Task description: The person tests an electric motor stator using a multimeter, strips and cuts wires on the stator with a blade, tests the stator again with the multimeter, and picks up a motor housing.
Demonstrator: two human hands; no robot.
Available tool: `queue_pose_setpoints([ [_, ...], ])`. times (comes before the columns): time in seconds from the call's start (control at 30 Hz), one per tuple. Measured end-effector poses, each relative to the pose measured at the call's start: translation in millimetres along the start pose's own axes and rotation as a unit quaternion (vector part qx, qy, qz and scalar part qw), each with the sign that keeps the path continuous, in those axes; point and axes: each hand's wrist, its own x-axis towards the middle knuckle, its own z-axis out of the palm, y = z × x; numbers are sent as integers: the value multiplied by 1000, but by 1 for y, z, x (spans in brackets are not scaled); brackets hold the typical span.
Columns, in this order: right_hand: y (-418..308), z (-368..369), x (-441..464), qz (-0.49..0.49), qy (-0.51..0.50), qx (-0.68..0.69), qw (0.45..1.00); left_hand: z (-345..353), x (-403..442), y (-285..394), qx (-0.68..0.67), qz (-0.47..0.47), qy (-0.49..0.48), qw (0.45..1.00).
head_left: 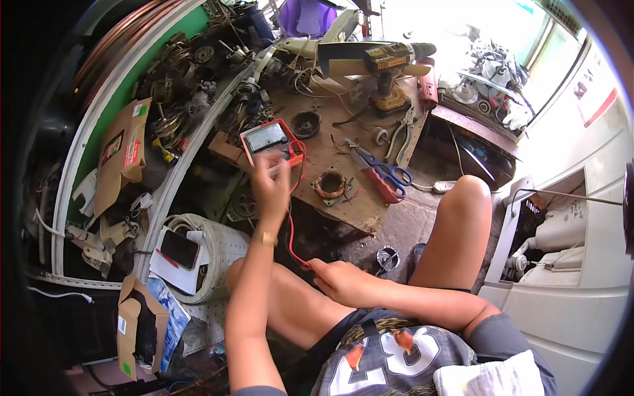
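Note:
A multimeter [265,137] with a red-orange case and a grey display lies on the wooden workbench. My left hand [271,181] is at its lower edge, in front of its dial area; the fingers are smeared by motion, so their grip does not show. A red test lead [291,232] runs from the meter's right side, loops, and comes down to my right hand [340,282]. That hand is closed above my thigh, with the lead pinched between thumb and fingers. A motor stator with copper windings [331,183] sits on the bench right of the meter.
Scissors [383,173], pliers [401,137] and a yellow cordless drill [388,86] are on the bench's right side. A dark round motor part [306,124] lies behind the stator. A white drum [224,254] on the left carries a phone [179,249]. A white appliance [561,264] stands at right.

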Motion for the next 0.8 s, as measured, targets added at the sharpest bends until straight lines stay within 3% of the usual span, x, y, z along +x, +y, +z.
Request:
queue_pose_setpoints([
  [0.03,-8,-4,-2,-4,6,-67,998,-8,-13,18,-65,-72,-171,981],
  [0.07,-15,-4,-4,-7,10,-134,991,-14,-21,51,-57,-24,-296,953],
  [0.1,-10,-13,-12,-22,32,-161,986,-2,-36,70,-68,-120,-437,889],
  [0.13,-14,-12,-14,-45,59,-177,981,-2,-37,91,78,-168,-599,779],
  [0.17,-18,-10,-14,-74,90,-192,974,0,-40,98,144,-175,-695,682],
  [0.23,-25,2,-12,-113,115,-236,958,10,-59,85,20,-350,-755,554],
  [0.33,-23,7,-12,-63,33,-245,967,18,-84,84,-265,-555,-652,444],
  [0.43,-23,0,-20,-174,126,-233,948,18,-81,72,-344,-455,-607,554],
  [0.47,-25,-7,-31,-193,144,-243,940,17,-83,71,-390,-490,-532,570],
  [0.5,-25,-15,-40,-234,178,-210,932,12,-78,70,-404,-478,-523,579],
  [0.57,-17,-31,-58,-320,243,-148,904,-5,-63,80,-371,-388,-543,646],
  [0.63,7,-35,-81,-164,156,39,973,-19,-56,98,-279,-272,-554,736],
  [0.67,9,-27,-86,12,125,330,936,-25,-56,108,-240,-185,-557,773],
  [0.7,24,-18,-81,42,125,464,876,-32,-56,119,-197,-96,-555,802],
  [0.73,18,-20,-75,97,125,597,786,-38,-55,131,-164,-107,-595,779],
  [0.77,12,-24,-66,149,119,713,674,-42,-56,138,-143,-55,-616,773],
  [0.8,25,-26,-63,89,60,769,630,-41,-63,136,-143,1,-612,778],
])
